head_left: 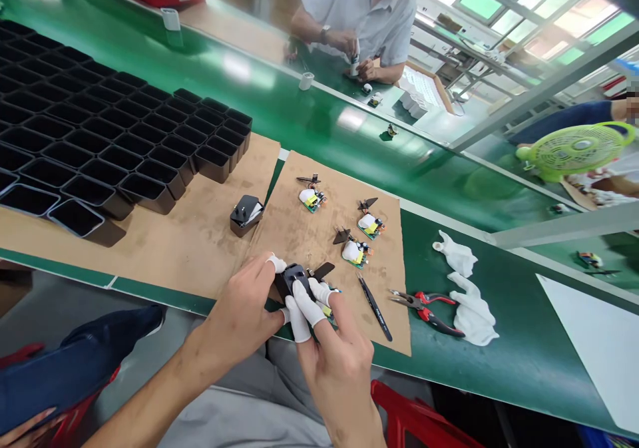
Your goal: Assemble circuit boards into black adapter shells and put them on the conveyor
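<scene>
While the left hand (249,296) and right hand (337,348) are gripping a dark, boxy plug case (292,273) above the surface's (529,331) near edge, white-covered fingers (308,303) are hiding parts of it. Three circuit boards (354,253) are lying farther right; a fourth (327,311) is partly hiding behind the right hand. Uncounted black casings (156,203) are running out of view left.

White-capped fingers (307,303) around a black plug casing (290,275), tweezers (375,307) nearby on cardboard (294,231)

Held casing (291,273): smooth plastic. Mat (292,238): matt cardboard, blotchy. Worktop (279,118): glossy, smooth.
</scene>
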Action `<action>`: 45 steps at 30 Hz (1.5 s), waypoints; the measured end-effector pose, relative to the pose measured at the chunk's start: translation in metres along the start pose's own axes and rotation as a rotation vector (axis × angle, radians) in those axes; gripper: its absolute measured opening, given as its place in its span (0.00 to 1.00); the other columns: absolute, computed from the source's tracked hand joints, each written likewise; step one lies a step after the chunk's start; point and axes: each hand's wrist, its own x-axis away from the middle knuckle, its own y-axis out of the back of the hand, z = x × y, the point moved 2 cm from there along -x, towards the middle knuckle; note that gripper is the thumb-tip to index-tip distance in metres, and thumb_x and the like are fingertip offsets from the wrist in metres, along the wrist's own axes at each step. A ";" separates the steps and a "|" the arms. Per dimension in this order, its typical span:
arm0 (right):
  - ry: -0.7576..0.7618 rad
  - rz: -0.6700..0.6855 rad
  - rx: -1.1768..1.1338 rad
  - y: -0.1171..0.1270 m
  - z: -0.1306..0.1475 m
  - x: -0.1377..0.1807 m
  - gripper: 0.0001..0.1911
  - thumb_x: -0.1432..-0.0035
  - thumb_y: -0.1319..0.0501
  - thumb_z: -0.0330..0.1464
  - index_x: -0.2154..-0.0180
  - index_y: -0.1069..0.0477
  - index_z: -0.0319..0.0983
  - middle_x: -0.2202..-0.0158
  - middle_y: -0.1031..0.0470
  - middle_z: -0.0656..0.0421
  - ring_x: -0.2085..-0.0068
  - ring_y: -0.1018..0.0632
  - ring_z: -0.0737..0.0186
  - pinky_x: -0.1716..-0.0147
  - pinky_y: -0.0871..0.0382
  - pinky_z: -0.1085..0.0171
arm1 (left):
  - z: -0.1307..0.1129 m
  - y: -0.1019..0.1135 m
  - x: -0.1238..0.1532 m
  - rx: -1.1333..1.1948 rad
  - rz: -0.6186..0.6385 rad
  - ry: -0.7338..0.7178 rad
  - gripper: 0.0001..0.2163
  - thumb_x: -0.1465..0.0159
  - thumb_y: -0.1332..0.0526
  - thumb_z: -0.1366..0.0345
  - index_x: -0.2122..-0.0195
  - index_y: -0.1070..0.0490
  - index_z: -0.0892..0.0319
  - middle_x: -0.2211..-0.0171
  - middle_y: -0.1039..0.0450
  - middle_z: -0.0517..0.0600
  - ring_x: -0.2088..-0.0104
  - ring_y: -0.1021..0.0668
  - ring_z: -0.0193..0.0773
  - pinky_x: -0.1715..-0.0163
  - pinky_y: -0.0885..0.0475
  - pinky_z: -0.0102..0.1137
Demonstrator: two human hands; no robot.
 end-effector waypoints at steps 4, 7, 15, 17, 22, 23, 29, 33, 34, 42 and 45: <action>0.030 -0.025 0.046 -0.002 0.001 -0.001 0.10 0.23 0.38 0.25 0.46 0.20 0.37 0.56 0.22 0.49 0.60 0.15 0.55 0.65 0.20 0.62 | 0.001 0.001 -0.001 0.013 0.013 -0.017 0.17 0.46 0.39 0.79 0.59 0.36 0.53 0.62 0.29 0.47 0.64 0.25 0.44 0.64 0.29 0.34; 0.053 -0.021 0.082 -0.004 0.002 -0.002 0.12 0.22 0.39 0.25 0.44 0.20 0.37 0.57 0.22 0.49 0.60 0.15 0.54 0.65 0.20 0.61 | 0.001 0.003 -0.002 0.007 0.035 -0.015 0.17 0.47 0.40 0.79 0.60 0.35 0.53 0.63 0.29 0.46 0.65 0.25 0.43 0.65 0.29 0.34; 0.153 -0.002 0.105 0.009 0.004 -0.010 0.12 0.21 0.38 0.26 0.42 0.21 0.34 0.57 0.20 0.47 0.59 0.14 0.52 0.63 0.17 0.59 | -0.009 0.015 -0.003 0.073 -0.042 0.064 0.21 0.50 0.39 0.78 0.56 0.30 0.54 0.61 0.23 0.48 0.62 0.19 0.45 0.62 0.23 0.34; 0.165 0.006 0.078 0.010 0.004 -0.012 0.18 0.23 0.38 0.23 0.37 0.23 0.33 0.49 0.18 0.42 0.49 0.13 0.47 0.55 0.14 0.56 | -0.012 0.019 -0.004 0.074 -0.078 0.067 0.20 0.51 0.38 0.78 0.57 0.30 0.54 0.61 0.22 0.48 0.61 0.18 0.44 0.62 0.23 0.34; 0.252 0.033 -0.038 -0.005 0.000 -0.011 0.22 0.28 0.39 0.18 0.36 0.23 0.29 0.53 0.16 0.43 0.42 0.15 0.42 0.46 0.12 0.50 | -0.003 0.014 0.000 0.116 -0.045 0.177 0.20 0.53 0.38 0.80 0.59 0.28 0.54 0.64 0.21 0.46 0.66 0.19 0.41 0.65 0.24 0.32; 0.269 0.042 -0.037 -0.009 -0.001 -0.010 0.22 0.29 0.39 0.17 0.36 0.23 0.29 0.54 0.15 0.43 0.42 0.14 0.42 0.46 0.12 0.49 | 0.000 0.012 0.001 0.127 -0.048 0.187 0.20 0.53 0.38 0.80 0.59 0.28 0.55 0.64 0.21 0.46 0.66 0.18 0.41 0.65 0.24 0.32; 0.245 0.006 -0.023 -0.001 -0.007 -0.012 0.29 0.25 0.39 0.21 0.27 0.28 0.35 0.51 0.13 0.43 0.49 0.11 0.45 0.52 0.10 0.51 | -0.006 0.013 0.002 0.126 -0.108 0.126 0.23 0.53 0.36 0.81 0.57 0.26 0.55 0.64 0.22 0.45 0.67 0.20 0.40 0.66 0.23 0.31; 0.218 -0.058 -0.149 0.013 0.001 -0.016 0.30 0.29 0.35 0.18 0.29 0.25 0.39 0.44 0.13 0.43 0.44 0.11 0.46 0.48 0.10 0.51 | -0.023 0.023 0.000 0.191 -0.150 0.041 0.26 0.49 0.34 0.82 0.50 0.25 0.55 0.61 0.20 0.45 0.63 0.18 0.39 0.61 0.20 0.31; 0.179 -0.066 -0.195 0.014 0.002 -0.017 0.29 0.30 0.34 0.17 0.31 0.23 0.40 0.43 0.13 0.45 0.44 0.11 0.47 0.47 0.10 0.52 | -0.024 0.024 0.000 0.199 -0.152 0.032 0.26 0.48 0.33 0.81 0.49 0.25 0.54 0.60 0.19 0.46 0.62 0.17 0.40 0.59 0.20 0.31; -0.062 -0.077 -0.356 -0.008 -0.005 -0.004 0.26 0.30 0.35 0.17 0.37 0.18 0.43 0.44 0.11 0.48 0.43 0.10 0.49 0.44 0.10 0.51 | -0.004 0.010 0.003 0.186 -0.088 0.114 0.22 0.48 0.30 0.79 0.53 0.25 0.55 0.62 0.20 0.46 0.64 0.17 0.41 0.63 0.20 0.32; 0.024 -0.080 -0.304 -0.011 -0.007 0.000 0.31 0.31 0.32 0.18 0.32 0.22 0.44 0.45 0.11 0.47 0.40 0.11 0.44 0.44 0.10 0.46 | -0.003 0.008 0.004 0.165 -0.065 0.094 0.23 0.50 0.34 0.80 0.53 0.26 0.55 0.62 0.21 0.46 0.64 0.17 0.41 0.64 0.21 0.32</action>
